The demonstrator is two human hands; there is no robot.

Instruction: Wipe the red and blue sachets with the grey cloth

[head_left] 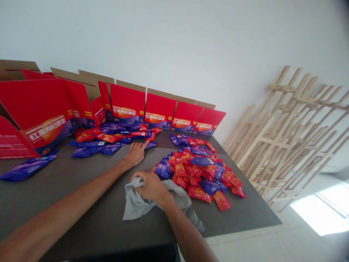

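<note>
Taking my right hand as the clock's centre, its fingers are bunched around a grey cloth on the bench; the loose grip probably lets the fabric spread and drape towards four o'clock. At eleven, my left hand reaches out low, forefinger stretched to the edge of the pouches; whether it presses or pinches one, I cannot tell. At two sits the big pile of red and blue pouches, heaped loosely, I'd judge, to be within easy reach. The smaller heap lies at ten to eleven, with a lone blue pouch nearer nine. Beyond, from ten to one, red cartons stand flaps-up along the bench's far side, likely lined up so their tops stay accessible. Farther, at two, wooden frames lean near the wall.
</note>
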